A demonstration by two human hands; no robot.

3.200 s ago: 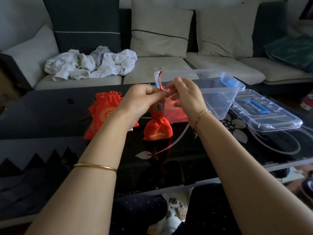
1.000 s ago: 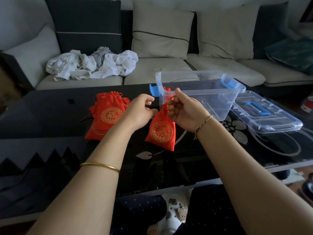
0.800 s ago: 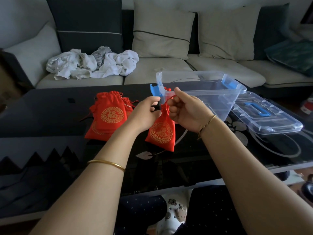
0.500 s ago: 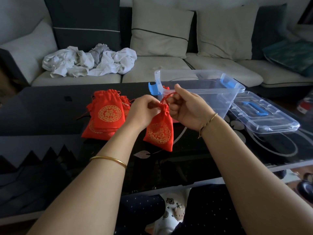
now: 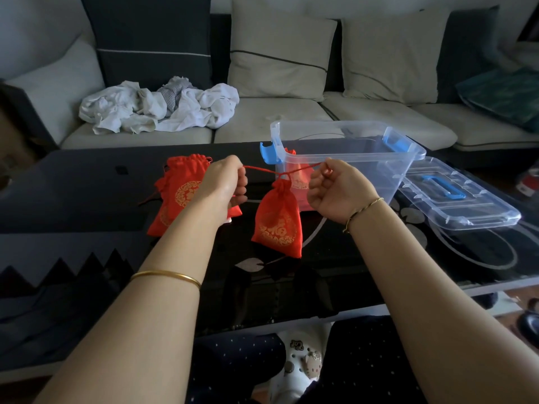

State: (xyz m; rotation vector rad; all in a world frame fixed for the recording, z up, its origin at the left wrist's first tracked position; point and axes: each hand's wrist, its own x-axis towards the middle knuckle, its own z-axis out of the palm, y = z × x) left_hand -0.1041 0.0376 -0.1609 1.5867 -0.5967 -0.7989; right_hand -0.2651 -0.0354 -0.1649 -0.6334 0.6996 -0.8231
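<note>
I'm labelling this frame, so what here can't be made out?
All in the head view:
- Contents of the pouch: opaque cloth, neck cinched.
- Cord ends: closed inside the left hand and right hand.
- Boxed pouch: blurred by the box wall.
- Number of pouches in the pile: the left hand covers its right side.

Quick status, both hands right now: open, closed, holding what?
Left hand: closed, gripping one end of the drawstring of the red pouch.
Right hand: closed, gripping the drawstring's other end.
</note>
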